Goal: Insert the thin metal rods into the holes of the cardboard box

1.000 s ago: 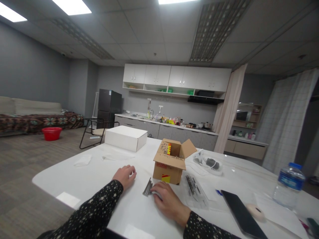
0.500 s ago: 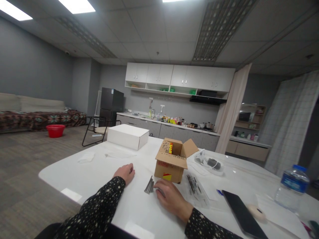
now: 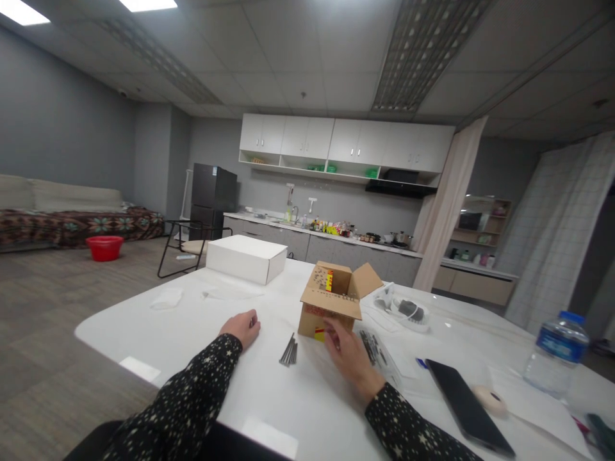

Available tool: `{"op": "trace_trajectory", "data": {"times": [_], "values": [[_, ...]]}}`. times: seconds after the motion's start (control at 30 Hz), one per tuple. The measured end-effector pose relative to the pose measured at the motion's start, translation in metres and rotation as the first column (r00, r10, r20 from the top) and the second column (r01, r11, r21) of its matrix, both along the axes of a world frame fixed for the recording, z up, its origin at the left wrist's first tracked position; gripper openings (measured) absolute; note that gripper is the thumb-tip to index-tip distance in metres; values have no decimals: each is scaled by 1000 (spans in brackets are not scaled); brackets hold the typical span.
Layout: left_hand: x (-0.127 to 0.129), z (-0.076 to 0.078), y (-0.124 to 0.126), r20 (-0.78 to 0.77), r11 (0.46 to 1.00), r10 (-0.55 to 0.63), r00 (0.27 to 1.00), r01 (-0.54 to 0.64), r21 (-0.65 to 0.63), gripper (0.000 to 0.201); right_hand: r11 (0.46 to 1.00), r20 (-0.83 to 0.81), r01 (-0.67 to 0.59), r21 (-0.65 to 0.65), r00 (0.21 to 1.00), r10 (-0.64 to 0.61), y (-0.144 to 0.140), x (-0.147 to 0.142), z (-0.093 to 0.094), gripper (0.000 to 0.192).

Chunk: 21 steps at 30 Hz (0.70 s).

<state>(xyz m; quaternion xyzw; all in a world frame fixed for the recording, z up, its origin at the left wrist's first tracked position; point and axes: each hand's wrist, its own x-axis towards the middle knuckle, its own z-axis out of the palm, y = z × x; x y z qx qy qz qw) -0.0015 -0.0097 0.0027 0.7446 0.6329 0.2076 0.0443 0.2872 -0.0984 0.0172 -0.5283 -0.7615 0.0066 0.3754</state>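
Observation:
My left hand (image 3: 241, 328) rests on the white table (image 3: 206, 358), its fingers loosely curled in, with nothing visible in them. Just in front of the cardboard box (image 3: 312, 314), my right hand (image 3: 350, 355) is raised with bent fingers slightly apart and nothing showing between them. Its fingertips overlap the box's front face; I cannot tell whether they touch. The box stands with its flaps up and a yellow-red piece inside. Between my hands lies a small bunch of nails (image 3: 289, 352). A clear plastic pack (image 3: 390, 365) of dark metal pieces sits right of my right hand, partly hidden by it.
A white box (image 3: 245, 259) stands at the back left, near a crumpled white tissue (image 3: 166, 299). To the right are a tray with a cable (image 3: 410, 314), a black phone (image 3: 464, 400), a beige rounded object (image 3: 490, 399) and a water bottle (image 3: 557, 355).
My right hand has lifted away from the nails and moved up and right to the front of the cardboard box. My left hand stays in place.

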Motion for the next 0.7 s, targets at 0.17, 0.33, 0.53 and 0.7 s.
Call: {"op": "trace_trajectory", "data": {"times": [0.17,0.33,0.53,0.7], "values": [[-1,-2,2,5,1000,-9,1000,9,4,18,999,7,49,-2,999,-49,4,7,-1,33],[-2,-4,4,12,1000,-7,1000,7,12,18,998,5,65,-7,998,-65,3,6,1,36],[-1,-2,3,12,1000,-4,1000,4,4,17,997,36,78,5,996,-78,4,6,0,27],[-2,-6,5,6,1000,-10,1000,10,19,18,994,8,105,10,994,-105,6,8,-2,34]]}}
